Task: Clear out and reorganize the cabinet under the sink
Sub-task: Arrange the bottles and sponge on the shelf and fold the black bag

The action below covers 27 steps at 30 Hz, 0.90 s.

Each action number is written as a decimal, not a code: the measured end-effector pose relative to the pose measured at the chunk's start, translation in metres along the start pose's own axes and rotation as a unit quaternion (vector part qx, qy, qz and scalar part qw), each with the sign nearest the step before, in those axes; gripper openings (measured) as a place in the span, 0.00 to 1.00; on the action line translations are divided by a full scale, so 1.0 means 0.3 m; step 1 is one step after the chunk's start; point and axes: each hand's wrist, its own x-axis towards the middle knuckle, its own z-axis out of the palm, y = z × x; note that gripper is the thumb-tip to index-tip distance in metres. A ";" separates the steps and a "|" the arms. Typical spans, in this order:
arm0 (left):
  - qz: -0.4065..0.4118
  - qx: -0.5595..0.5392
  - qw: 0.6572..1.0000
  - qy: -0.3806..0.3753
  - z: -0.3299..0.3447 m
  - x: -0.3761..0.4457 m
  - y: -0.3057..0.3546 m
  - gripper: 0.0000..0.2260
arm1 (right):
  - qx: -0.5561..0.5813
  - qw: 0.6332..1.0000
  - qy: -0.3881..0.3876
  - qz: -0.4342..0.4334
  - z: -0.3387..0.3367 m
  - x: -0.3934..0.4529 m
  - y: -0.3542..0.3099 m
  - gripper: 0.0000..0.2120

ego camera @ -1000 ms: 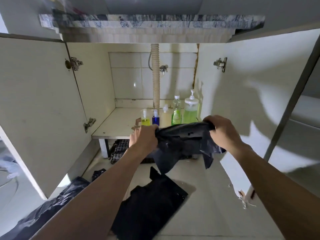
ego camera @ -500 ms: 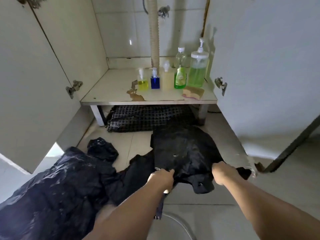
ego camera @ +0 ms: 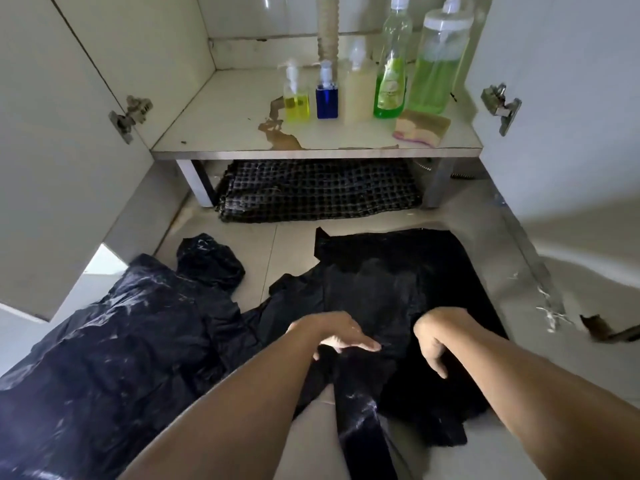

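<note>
Upright, green-liquid pump bottle point(ego camera: 439, 60).

Corrugated drain pipe point(ego camera: 327, 36): pale, vertical, top cut off by the frame edge. Glossy wall tiles point(ego camera: 270, 15) directly behind it. Pale floor tiles point(ego camera: 287, 247) well below it, grout lines visible. Scuffed metal strip point(ego camera: 530, 258) far down to its right; beyond that a dark fragment point(ego camera: 595, 327), possibly chipped wood.
</note>
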 end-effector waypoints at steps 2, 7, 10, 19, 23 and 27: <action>-0.015 -0.018 0.993 0.113 -0.080 0.045 -0.070 0.18 | 0.059 0.992 0.107 -0.040 -0.075 -0.014 -0.051 0.16; -0.136 0.017 0.957 0.254 -0.156 0.090 -0.296 0.23 | 0.227 0.904 0.318 -0.173 -0.134 0.004 -0.254 0.15; -0.188 0.061 0.948 0.250 -0.108 0.085 -0.383 0.29 | 0.201 0.892 0.328 -0.237 -0.071 0.086 -0.406 0.27; -0.160 0.100 0.927 0.325 -0.082 0.065 -0.341 0.11 | 0.126 0.917 0.335 -0.176 -0.029 0.156 -0.482 0.31; -0.167 0.163 0.902 0.364 -0.206 -0.036 -0.270 0.11 | 0.178 0.909 0.332 -0.181 -0.095 0.122 -0.481 0.28; -0.144 0.223 0.874 0.407 -0.380 -0.219 -0.188 0.09 | 0.286 0.871 0.336 -0.217 -0.208 0.033 -0.415 0.30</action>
